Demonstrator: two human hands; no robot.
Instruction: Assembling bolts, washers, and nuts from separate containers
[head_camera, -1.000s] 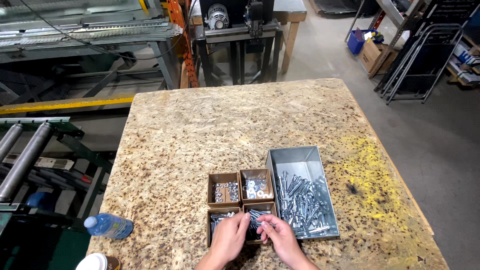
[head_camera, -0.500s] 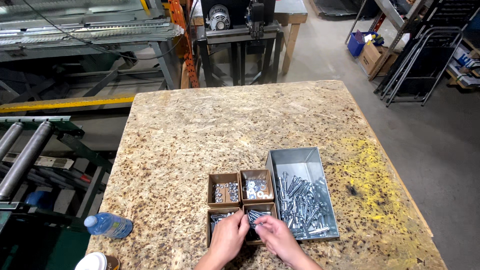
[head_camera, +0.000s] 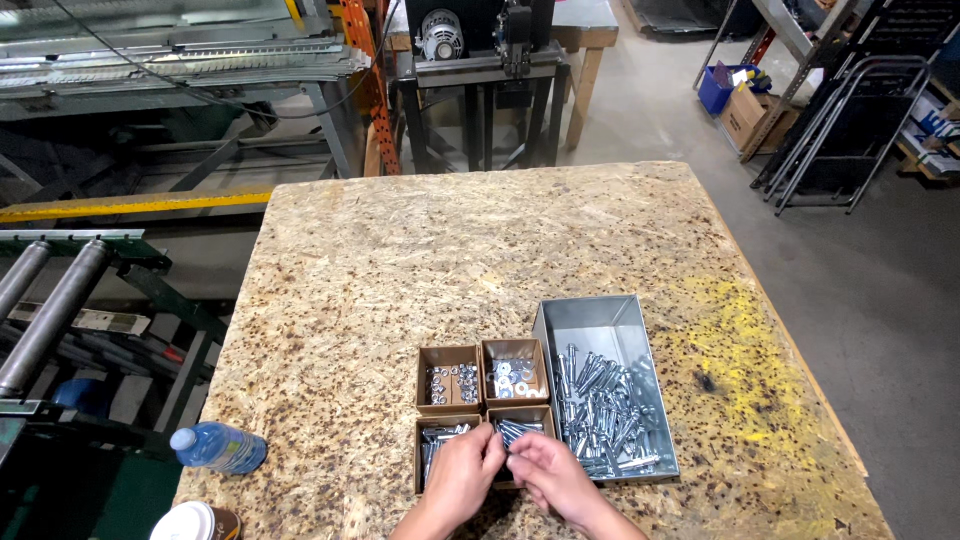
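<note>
My left hand (head_camera: 462, 472) and my right hand (head_camera: 545, 470) meet over the near pair of small cardboard boxes (head_camera: 448, 440), fingertips pinched together on a small metal bolt (head_camera: 503, 447) between them. The four brown boxes sit in a square; the far left one holds nuts (head_camera: 450, 382), the far right one holds washers (head_camera: 514, 377), the near ones hold bolts. Right beside them stands a grey metal tray (head_camera: 600, 322) with several long loose bolts piled in its near half.
All of it rests on a chipboard table (head_camera: 480, 260) with yellow paint stains at the right. A blue water bottle (head_camera: 218, 447) and a white-lidded cup (head_camera: 193, 522) lie at the near left corner. Roller conveyor at left, machine stand behind, racks far right.
The hands have stayed over the near boxes, fingers shifting slightly closer together. The view has drifted a little; nothing else moved.
</note>
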